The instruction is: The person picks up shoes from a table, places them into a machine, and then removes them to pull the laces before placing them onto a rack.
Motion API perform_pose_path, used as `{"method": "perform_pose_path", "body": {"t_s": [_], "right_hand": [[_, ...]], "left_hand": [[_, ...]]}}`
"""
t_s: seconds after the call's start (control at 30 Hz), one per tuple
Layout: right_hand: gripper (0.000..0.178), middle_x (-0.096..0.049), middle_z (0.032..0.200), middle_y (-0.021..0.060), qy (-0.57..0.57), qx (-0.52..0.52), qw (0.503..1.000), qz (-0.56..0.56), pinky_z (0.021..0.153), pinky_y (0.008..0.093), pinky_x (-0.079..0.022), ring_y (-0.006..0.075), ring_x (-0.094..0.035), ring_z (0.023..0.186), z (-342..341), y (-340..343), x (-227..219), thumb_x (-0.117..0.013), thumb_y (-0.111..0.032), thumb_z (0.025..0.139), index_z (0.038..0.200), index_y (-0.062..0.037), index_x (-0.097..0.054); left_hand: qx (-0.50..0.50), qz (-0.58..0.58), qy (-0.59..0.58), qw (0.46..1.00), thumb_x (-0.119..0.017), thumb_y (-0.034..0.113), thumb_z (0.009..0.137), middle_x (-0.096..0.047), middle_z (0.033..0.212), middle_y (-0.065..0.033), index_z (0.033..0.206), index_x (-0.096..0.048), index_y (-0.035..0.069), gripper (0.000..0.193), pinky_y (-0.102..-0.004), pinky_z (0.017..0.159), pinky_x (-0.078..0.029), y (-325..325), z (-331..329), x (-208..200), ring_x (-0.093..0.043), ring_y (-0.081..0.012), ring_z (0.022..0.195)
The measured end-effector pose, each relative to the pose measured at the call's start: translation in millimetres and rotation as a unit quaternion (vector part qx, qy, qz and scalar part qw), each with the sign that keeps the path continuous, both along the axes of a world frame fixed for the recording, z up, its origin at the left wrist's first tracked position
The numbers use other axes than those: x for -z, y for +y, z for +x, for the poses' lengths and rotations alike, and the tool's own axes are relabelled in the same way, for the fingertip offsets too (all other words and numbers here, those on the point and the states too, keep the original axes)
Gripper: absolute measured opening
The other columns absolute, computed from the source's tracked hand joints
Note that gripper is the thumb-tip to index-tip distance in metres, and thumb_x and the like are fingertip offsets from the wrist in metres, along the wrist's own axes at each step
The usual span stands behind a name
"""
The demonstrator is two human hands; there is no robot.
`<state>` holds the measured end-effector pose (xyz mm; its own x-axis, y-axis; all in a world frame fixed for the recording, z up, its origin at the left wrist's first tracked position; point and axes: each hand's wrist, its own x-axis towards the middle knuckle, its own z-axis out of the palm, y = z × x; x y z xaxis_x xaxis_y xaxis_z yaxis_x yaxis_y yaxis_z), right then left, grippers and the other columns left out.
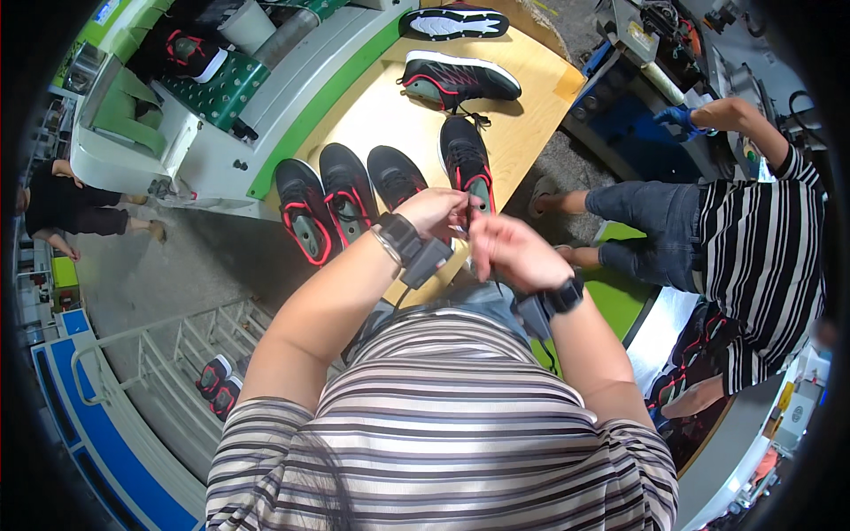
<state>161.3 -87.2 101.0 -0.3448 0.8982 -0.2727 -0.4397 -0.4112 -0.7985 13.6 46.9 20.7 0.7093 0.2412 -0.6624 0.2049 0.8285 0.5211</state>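
My left hand and my right hand meet over the near edge of a wooden table, fingers pinched closed. A thin dark strand seems to run between the fingertips, too small to make out. Right beneath them lies a black sneaker with a grey insole, its opening partly hidden by my hands. Just left of my left hand stand another black sneaker, partly covered, and two more, a black sneaker with red lining and a matching black sneaker.
Farther back on the wooden table are a sneaker on its side and a sneaker sole up. A green-edged machine borders the left. At right stands a co-worker in stripes. A white rack holds shoes at lower left.
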Motion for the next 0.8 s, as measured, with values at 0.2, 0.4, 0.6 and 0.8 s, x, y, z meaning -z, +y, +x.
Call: {"method": "perform_pose_path", "body": {"t_s": [0.2, 0.4, 0.6, 0.8], "right_hand": [[0.036, -0.062, 0.07, 0.0049, -0.252, -0.019, 0.967, -0.028, 0.062, 0.0243, -0.049, 0.0103, -0.06, 0.066, 24.0, -10.3, 26.5, -0.052, -0.024, 0.101, 0.075, -0.0014, -0.063], [0.038, -0.067, 0.085, 0.0096, -0.109, 0.104, 0.962, -0.228, 0.058, 0.0255, -0.051, 0.015, -0.062, 0.063, 21.2, 30.0, 33.4, -0.041, -0.033, 0.106, 0.109, -0.0006, -0.059], [0.021, -0.058, 0.075, 0.007, -0.421, 0.079, 0.9, 0.075, 0.06, 0.0334, -0.046, 0.0201, -0.057, 0.064, 12.5, 18.4, 15.1, -0.046, -0.017, 0.102, 0.103, -0.0007, -0.059], [0.015, -0.064, 0.089, 0.025, -0.632, -0.084, 0.735, 0.231, 0.074, 0.0494, -0.05, 0.043, -0.063, 0.085, 39.7, 23.9, 5.3, -0.053, -0.011, 0.091, 0.098, -0.002, -0.062]], "left_hand": [[-0.008, -0.09, -0.1, 0.991, -0.043, 0.025, 0.106, -0.051, 0.075, 0.001, 0.117, -0.055, 0.003, 0.028, -0.0266, 0.068, -0.046, -28.6, -4.5, -54.6, -0.049, -0.0121, 0.064], [0.274, 0.336, -0.003, 0.901, -0.043, 0.024, 0.104, -0.055, 0.066, -0.0012, 0.104, -0.058, 0.003, 0.026, -0.0271, 0.054, -0.045, -72.8, -0.5, -77.0, -0.056, -0.0108, 0.059], [0.051, -0.102, 0.005, 0.993, -0.053, 0.036, 0.1, -0.066, 0.108, -0.0057, 0.116, -0.061, 0.004, 0.037, -0.0337, 0.075, -0.052, 11.3, 5.4, -37.7, -0.063, -0.0182, 0.098], [0.327, 0.422, 0.201, 0.821, -0.068, 0.033, 0.091, -0.071, 0.076, -0.0096, 0.079, -0.068, 0.002, 0.033, -0.0336, 0.065, -0.054, 39.2, 34.2, -22.0, -0.069, -0.0178, 0.068]]}}
